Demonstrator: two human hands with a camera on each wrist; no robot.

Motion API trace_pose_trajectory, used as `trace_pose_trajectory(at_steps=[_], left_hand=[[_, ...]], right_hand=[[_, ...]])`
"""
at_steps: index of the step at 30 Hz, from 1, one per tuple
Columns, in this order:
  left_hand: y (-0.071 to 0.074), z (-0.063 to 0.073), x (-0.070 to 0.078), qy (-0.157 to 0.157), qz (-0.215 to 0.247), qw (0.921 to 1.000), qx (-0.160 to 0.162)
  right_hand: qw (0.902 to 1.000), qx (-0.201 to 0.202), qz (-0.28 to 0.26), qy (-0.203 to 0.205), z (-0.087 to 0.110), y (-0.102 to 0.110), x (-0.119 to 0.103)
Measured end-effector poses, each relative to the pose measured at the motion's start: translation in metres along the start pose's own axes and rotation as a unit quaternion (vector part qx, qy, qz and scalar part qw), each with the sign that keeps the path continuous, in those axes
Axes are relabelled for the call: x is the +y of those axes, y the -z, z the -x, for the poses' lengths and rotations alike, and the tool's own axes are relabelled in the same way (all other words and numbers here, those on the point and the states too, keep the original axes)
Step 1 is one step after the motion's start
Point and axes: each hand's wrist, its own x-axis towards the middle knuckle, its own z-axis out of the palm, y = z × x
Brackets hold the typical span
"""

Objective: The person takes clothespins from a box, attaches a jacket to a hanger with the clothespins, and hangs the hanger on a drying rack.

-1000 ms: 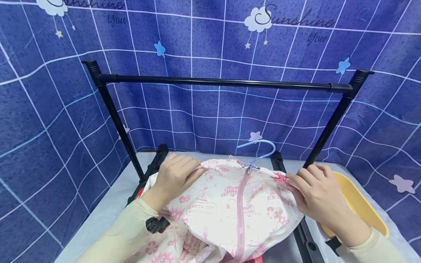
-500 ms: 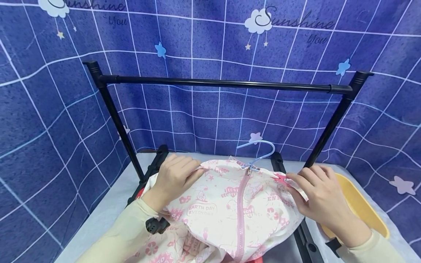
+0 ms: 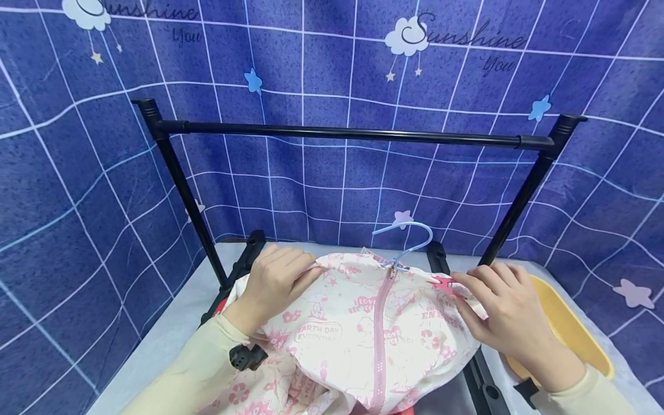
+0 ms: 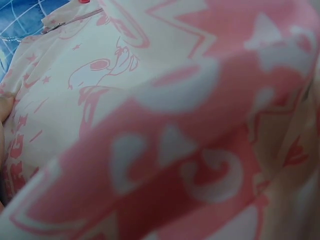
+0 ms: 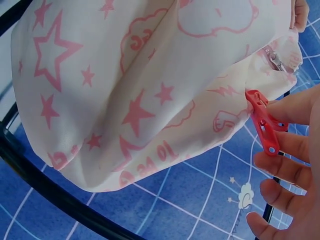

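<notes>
Left hand (image 3: 274,283) pinches edge of garment (image 3: 337,323); right hand (image 3: 504,302), red clip (image 5: 261,118) at opposite shoulder. Done: garment, between hands, apparently on hanger (image 3: 396,262). Hook (image 3: 412,223) not yet on bar (image 3: 337,133) beyond.

Head camera looking forward and down, wrist cameras peering in close

From above, the head view is taking in the left hand (image 3: 276,282), the right hand (image 3: 502,308), the garment (image 3: 342,346) and the whole crossbar (image 3: 358,133). The left wrist view is facing the garment so closely that the nearest print is appearing blurred. The right wrist view is looking across it from beside the right hand, sharing the red clip (image 5: 265,131) with the head view.
</notes>
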Motion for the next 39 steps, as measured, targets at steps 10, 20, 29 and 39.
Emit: trace_pose_trajectory(at_steps=[10, 20, 29, 39], left_hand=[[-0.001, 0.001, 0.000, -0.002, -0.002, 1.0000, 0.007], [-0.001, 0.001, -0.001, 0.001, 0.002, 1.0000, 0.003], [-0.002, 0.002, -0.001, -0.001, 0.001, 1.0000, 0.004], [-0.001, 0.001, 0.000, 0.003, 0.004, 1.0000, 0.001]], right_hand=[[0.9999, -0.008, 0.002, -0.010, 0.004, 0.000, 0.000], [0.9999, 0.002, -0.003, -0.012, 0.003, 0.002, 0.000], [0.9997, -0.005, 0.000, -0.025, 0.007, 0.003, 0.002], [0.9986, -0.022, 0.011, -0.047, 0.015, 0.004, 0.007]])
